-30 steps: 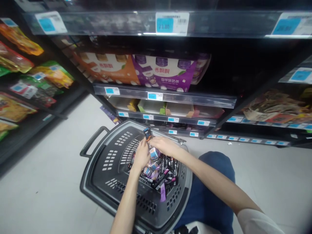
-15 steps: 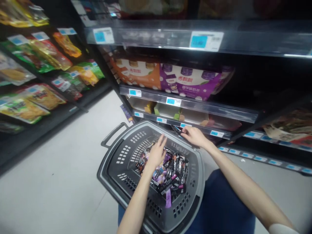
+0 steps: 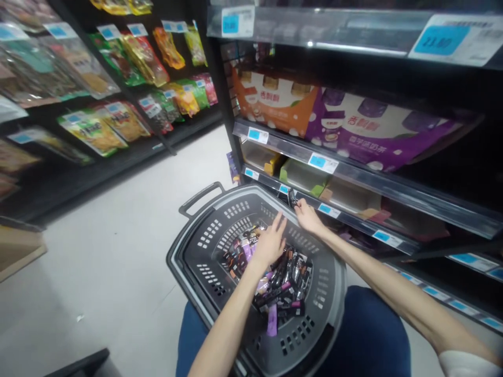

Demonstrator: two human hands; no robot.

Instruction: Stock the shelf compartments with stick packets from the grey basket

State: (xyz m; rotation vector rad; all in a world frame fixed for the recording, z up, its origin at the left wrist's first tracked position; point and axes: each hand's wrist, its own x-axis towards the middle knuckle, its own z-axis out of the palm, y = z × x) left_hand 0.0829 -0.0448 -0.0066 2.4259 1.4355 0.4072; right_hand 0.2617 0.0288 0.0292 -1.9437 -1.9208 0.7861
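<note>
A grey plastic shopping basket [image 3: 257, 191] with perforated walls stands between my knees. In its bottom lies a loose pile of small stick packets [image 3: 281, 283], mostly black, some purple or orange. My left hand [image 3: 270, 243] hovers over the pile inside the basket, fingers stretched out and holding nothing visible; its forearm covers part of the pile. Just beyond the far rim, my right hand [image 3: 309, 215] pinches a small black packet [image 3: 292, 198] in front of the low shelf. The print on that packet is too small to read.
Open display cartons [image 3: 301, 177] sit on the low shelf, below orange [image 3: 275, 102] and purple [image 3: 363, 128] multipacks. A purple packet [image 3: 233, 167] is at the shelf's left end. Bagged snacks [image 3: 94, 131] fill the left rack. A cardboard box [image 3: 19, 246] is at far left.
My view has swung left, so the shelves appear farther right. My right hand has lifted slightly, and the black packet now shows upright in its fingers. My left hand has moved slightly right over the pile.
</note>
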